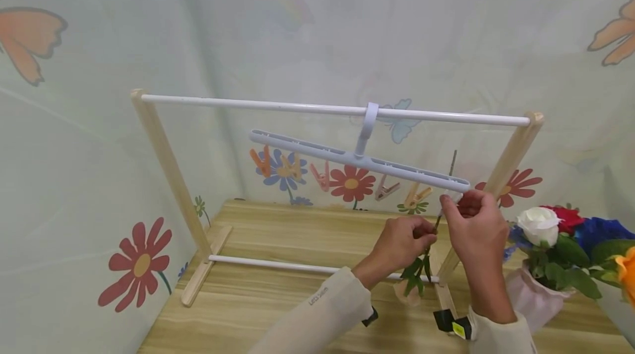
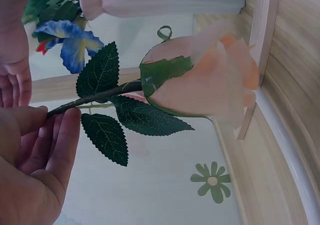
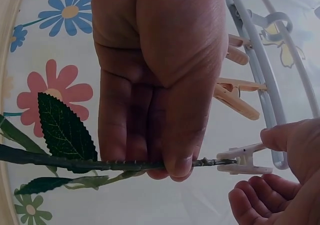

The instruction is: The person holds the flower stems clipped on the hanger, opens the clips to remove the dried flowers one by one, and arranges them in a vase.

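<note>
In the head view my left hand (image 1: 404, 243) pinches the dark stem of a peach artificial rose (image 2: 200, 85), whose bloom hangs downward. Its serrated green leaves (image 2: 102, 137) spread between my fingertips and the flower. My right hand (image 1: 478, 227) holds a white clothespin (image 3: 245, 160) by its handles, thumb on one side and fingers on the other. This pin sits at the right end of a pale blue-grey hanger (image 1: 307, 148). In the right wrist view the stem's end (image 3: 212, 162) reaches into the pin's jaws. The hanger tilts down toward my right hand.
The hanger's hook (image 1: 367, 128) loops over the white top rail (image 1: 248, 104) of a wooden-legged rack. Several coloured clothespins (image 1: 321, 176) hang along the hanger. At the right, a pale pink vase (image 1: 533, 299) holds artificial flowers. A floral-print curtain (image 1: 317, 28) stands behind the wooden table (image 1: 278, 310).
</note>
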Tool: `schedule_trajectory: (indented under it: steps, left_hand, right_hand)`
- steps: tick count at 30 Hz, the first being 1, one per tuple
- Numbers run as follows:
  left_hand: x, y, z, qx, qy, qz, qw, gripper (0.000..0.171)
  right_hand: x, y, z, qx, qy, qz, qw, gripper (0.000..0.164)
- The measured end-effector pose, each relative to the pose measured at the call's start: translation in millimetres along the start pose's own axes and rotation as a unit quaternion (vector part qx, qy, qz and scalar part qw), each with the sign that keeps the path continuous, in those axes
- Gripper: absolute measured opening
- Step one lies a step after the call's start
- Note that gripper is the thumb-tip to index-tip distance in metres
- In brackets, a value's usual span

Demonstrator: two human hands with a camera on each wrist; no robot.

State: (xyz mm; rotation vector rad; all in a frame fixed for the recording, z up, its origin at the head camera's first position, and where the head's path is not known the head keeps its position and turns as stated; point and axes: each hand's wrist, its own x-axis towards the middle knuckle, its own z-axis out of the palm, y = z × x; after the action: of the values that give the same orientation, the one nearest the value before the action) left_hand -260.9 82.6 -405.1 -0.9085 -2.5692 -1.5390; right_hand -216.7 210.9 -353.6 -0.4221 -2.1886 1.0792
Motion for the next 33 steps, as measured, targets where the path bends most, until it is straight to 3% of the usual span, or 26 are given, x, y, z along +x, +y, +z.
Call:
schedule_trajectory:
  steps: [12,18,22,27,33]
  left_hand:
    - [-2.5,2.8,2.8,0.002,0.001,-0.011,0.9999,0.010]
    - [-4.9,-3.5,2.4,0.003,-0.018,-0.015,0.9997,0.007]
    - [-11.6,-14.9,-1.2,0.060,-0.044,-0.002,0.9972,0.009]
    - [-23.2,-27.9,-13.5,0.145,-0.067,0.024,0.9869,0.012]
    - [-31.2,-35.2,-26.9,0.153,-0.075,0.022,0.9851,0.013]
  right_hand:
    - [-1.3,-3.1,2.9,0.001,0.038,-0.018,0.999,0.046]
    - [-1.1,-1.7,6.0,0.014,0.065,-0.045,0.997,0.041]
    - [-0.5,0.3,5.2,0.019,0.064,-0.049,0.997,0.042]
    - [-0.9,3.1,2.5,0.022,0.045,-0.037,0.998,0.048]
    - [-0.5,3.5,3.2,0.044,0.054,-0.048,0.996,0.051]
